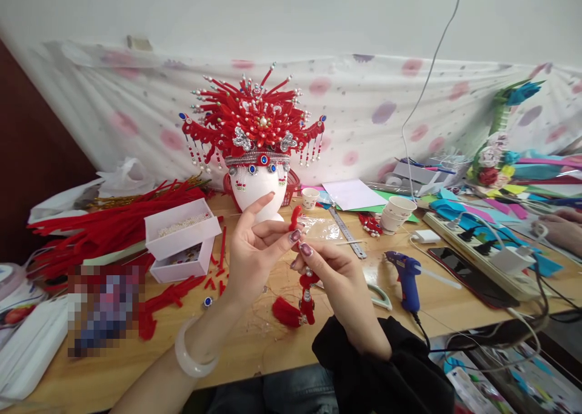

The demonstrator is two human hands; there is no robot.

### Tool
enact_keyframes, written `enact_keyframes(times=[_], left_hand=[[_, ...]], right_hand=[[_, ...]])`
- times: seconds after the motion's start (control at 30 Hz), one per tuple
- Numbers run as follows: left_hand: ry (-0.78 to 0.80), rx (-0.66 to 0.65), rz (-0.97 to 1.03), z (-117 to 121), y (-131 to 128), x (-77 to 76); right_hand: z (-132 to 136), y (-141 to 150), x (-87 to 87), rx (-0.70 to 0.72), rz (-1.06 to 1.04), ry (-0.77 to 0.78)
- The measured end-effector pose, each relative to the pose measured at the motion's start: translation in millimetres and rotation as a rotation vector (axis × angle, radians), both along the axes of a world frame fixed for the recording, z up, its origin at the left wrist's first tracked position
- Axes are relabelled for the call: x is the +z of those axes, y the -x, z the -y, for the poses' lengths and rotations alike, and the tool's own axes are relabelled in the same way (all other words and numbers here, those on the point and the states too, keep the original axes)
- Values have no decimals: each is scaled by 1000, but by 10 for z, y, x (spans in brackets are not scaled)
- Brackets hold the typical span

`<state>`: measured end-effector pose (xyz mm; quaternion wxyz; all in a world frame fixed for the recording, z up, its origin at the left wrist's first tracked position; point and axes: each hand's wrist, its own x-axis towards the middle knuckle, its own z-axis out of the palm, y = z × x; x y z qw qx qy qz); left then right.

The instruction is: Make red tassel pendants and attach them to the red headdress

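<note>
My left hand (254,250), a pale bangle on its wrist, pinches a short curled red pipe cleaner (295,216) between thumb and fingers. Close against it, my right hand (339,277) is closed with thumb and forefinger pressed together. From under the right fingers hangs a beaded red tassel pendant (307,308) with pearl beads and a red fringe. The exact grip point is hidden behind the fingertips. Beyond both hands, a white mannequin head (252,193) wears a red beaded headdress (259,120) with blue gems.
To the left are white bead boxes (182,229), red pipe cleaners (122,217) and scattered red scraps. A blue glue gun (404,277), scissors (379,296), a ruler (346,232), paper cups (396,214), a phone (473,276) and a power strip (473,247) lie right. Another person's hand (559,229) is at far right.
</note>
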<state>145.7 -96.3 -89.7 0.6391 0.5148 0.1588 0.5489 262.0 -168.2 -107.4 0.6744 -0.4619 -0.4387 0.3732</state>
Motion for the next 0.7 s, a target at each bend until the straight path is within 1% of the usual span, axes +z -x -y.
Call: enact_keyframes(times=[0.1, 0.17, 0.27, 0.4, 0.47, 0.57, 0.6, 0.63, 0.67, 0.7], left_hand=[[58, -41, -2, -10, 8, -39], [94, -83, -30, -42, 41, -71], [114, -125, -128, -114, 127, -131], [81, -135, -228, -141, 208, -237], [125, -136, -218, -113, 212, -295], [221, -174, -217, -83, 219, -362], [208, -182, -247, -88, 233, -371], [159, -183, -298, -102, 255, -370], [75, -172, -368, -123, 285, -359], [-44, -151, -453, -148, 320, -337]], right_hand=[[9, -16, -24, -11, -6, 22], [21, -56, -39, -4, 26, 59], [31, -147, -72, 53, 146, 120], [35, -246, -144, 136, 340, 144], [43, -272, -190, 158, 355, 174], [64, -298, -250, 177, 362, 215], [70, -308, -262, 174, 391, 213], [74, -318, -268, 167, 433, 204], [77, -329, -267, 159, 485, 192], [78, -340, -261, 151, 544, 180]])
